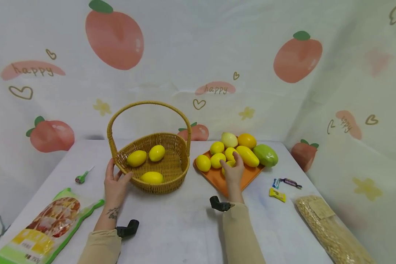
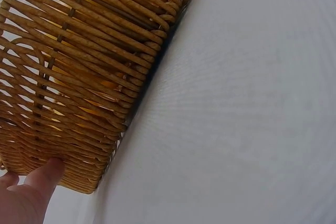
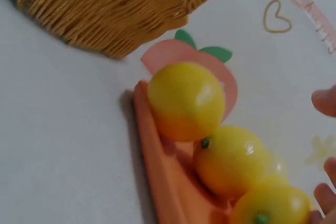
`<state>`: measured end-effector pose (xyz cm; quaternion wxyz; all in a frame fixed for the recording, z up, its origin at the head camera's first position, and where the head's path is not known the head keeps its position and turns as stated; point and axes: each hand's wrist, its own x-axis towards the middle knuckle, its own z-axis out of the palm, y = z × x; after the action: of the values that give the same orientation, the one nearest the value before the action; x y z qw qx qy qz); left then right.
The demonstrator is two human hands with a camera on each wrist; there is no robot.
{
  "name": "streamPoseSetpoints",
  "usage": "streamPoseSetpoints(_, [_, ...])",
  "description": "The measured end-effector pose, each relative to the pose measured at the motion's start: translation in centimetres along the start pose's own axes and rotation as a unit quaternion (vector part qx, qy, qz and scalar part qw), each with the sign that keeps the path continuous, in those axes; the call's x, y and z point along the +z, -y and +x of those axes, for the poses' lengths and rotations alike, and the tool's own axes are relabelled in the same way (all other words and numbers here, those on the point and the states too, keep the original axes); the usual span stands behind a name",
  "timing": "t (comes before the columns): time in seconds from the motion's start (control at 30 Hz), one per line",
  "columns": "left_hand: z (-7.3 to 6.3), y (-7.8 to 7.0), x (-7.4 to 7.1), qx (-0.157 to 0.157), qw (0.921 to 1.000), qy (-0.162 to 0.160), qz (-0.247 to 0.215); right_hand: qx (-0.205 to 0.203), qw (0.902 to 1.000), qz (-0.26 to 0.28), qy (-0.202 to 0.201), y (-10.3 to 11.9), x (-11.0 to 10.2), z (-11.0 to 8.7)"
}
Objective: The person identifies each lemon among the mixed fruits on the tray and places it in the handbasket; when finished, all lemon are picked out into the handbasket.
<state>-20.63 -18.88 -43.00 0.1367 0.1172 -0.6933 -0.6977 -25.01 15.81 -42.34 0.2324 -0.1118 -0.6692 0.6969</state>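
At the left end of the wicker basket (image 1: 171, 187), my left hand (image 1: 114, 186) touches the outside with fingers spread. Its thumb (image 2: 48, 174) presses on the woven wall in the left wrist view. Three yellow lemons lie inside, one of them the front lemon (image 1: 152, 178). Over the orange tray (image 1: 219, 181), my right hand (image 1: 234, 176) reaches with thumb and fingers apart. Its fingertips are right at a lemon (image 3: 273, 208), partly hidden by the hand in the head view. Beside that lie another lemon (image 1: 203, 163) and a middle lemon (image 1: 218, 160).
The tray also bears a yellow mango (image 1: 247, 156), an orange fruit (image 1: 246, 141) and a pale round fruit (image 1: 229, 139). A green papaya (image 1: 265, 155) lies at its right edge. Around are wrapped candies (image 1: 277, 194), a lollipop (image 1: 81, 178), a printed food bag (image 1: 49, 227) and an oat bag (image 1: 330, 227).
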Motion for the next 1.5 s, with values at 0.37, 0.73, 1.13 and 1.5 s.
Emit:
streamPoseSetpoints(0.37, [-0.1,0.0,-0.1,-0.008,0.9998,-0.002,0.017,0.044,0.9944,-0.078,-0.055,-1.9,-0.3,0.5])
streamPoseSetpoints(0.73, [0.0,0.1,0.1,-0.008,0.9999,-0.006,-0.002,0.070,0.9886,-0.130,-0.032,-3.3,-0.7,0.7])
streamPoseSetpoints(1.13, [0.0,0.0,0.1,0.009,0.9999,-0.003,0.006,0.018,0.9832,-0.171,0.062,-0.8,-1.6,0.0])
streamPoseSetpoints(1.5, [-0.3,-0.1,0.0,0.008,1.0000,0.000,-0.002,0.010,0.9587,-0.100,0.266,3.7,2.7,-2.7])
